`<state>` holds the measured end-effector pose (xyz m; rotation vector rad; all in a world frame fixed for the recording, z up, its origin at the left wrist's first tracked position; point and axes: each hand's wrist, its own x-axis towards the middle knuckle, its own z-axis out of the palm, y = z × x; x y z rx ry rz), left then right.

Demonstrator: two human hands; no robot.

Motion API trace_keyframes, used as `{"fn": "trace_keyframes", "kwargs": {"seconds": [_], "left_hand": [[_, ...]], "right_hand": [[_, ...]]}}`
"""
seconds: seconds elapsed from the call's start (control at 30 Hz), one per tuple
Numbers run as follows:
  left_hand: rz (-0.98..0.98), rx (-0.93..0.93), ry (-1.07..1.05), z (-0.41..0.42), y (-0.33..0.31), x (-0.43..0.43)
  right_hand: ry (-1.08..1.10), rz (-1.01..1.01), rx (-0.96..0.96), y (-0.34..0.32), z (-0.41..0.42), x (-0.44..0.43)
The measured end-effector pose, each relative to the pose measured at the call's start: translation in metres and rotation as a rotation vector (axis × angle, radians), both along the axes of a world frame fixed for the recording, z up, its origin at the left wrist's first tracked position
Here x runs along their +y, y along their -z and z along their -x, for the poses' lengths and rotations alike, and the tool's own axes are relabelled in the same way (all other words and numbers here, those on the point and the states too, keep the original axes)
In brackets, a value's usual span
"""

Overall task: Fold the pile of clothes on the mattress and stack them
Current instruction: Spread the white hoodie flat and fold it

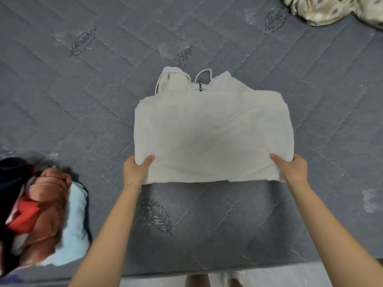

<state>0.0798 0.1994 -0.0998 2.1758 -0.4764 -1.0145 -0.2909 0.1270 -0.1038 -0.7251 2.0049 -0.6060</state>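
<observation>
A white strappy top (211, 131) lies on the grey quilted mattress (83, 96), folded over so its thin straps show at the far edge. My left hand (135, 169) pinches the near left corner of the folded layer, thumb on top. At the near right corner my right hand (292, 168) pinches the cloth the same way. The near edge is lifted a little off the mattress.
A pile of clothes (39, 210) in red, brown, pale blue and dark colours sits at the left near edge. A beige patterned cloth (335, 9) lies crumpled at the far right corner. The mattress's front edge runs just below my forearms.
</observation>
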Motion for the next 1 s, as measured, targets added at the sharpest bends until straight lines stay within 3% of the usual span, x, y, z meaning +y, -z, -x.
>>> {"fn": "trace_keyframes", "kwargs": {"seconds": [0.27, 0.47, 0.53, 0.67, 0.8, 1.0], "left_hand": [[-0.253, 0.09, -0.064, 0.015, 0.017, 0.138], [-0.292, 0.108, -0.111, 0.04, 0.019, 0.18], [-0.307, -0.079, 0.013, 0.042, 0.019, 0.176], [-0.193, -0.542, 0.316, 0.037, 0.02, 0.135], [-0.048, -0.641, 0.559, 0.031, 0.021, 0.055], [0.003, -0.767, 0.802, 0.011, 0.033, -0.041]], "right_hand": [[-0.07, -0.186, 0.029, 0.006, 0.043, 0.1], [-0.067, -0.271, 0.042, 0.012, 0.056, 0.139], [-0.179, -0.28, 0.162, 0.009, 0.052, 0.139], [-0.374, 0.02, 0.414, 0.006, 0.03, 0.107], [-0.527, 0.198, 0.389, 0.005, -0.018, 0.045], [-0.789, 0.356, 0.573, 0.018, -0.059, -0.038]]}}
